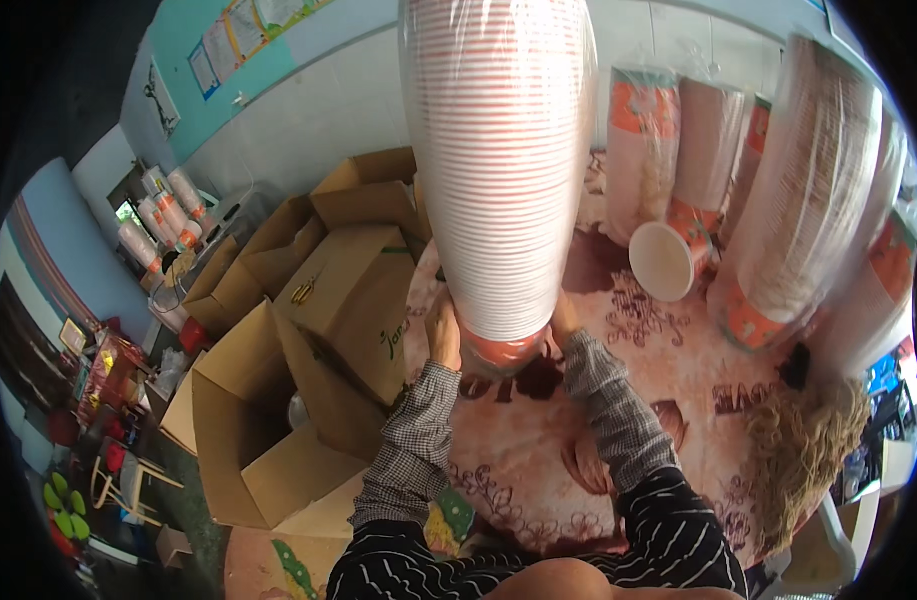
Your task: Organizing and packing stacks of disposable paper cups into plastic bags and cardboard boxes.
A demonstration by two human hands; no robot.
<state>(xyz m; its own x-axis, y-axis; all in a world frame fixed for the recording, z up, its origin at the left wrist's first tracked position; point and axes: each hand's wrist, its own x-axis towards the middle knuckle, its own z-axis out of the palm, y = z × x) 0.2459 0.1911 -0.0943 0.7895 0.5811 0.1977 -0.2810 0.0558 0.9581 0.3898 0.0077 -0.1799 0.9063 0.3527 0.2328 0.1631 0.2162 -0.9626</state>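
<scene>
A tall stack of white paper cups [506,170] in a clear plastic sleeve stands upright before me and runs past the upper edge of the view. An orange printed cup shows at its bottom. My left hand [444,332] grips the stack low on its left side, and my right hand [567,320] grips it low on the right. The fingers of both hands are mostly hidden around the sleeve. Under the stack lies a pinkish, flower-patterned tablecloth [639,400].
More sleeved cup stacks [799,190] stand on the table's right, beside a single paper cup [663,262] on its side. Tan strings [804,450] hang over the right edge. Open cardboard boxes [244,410] crowd the left, with yellow-handled scissors [304,290] on a closed box [344,270].
</scene>
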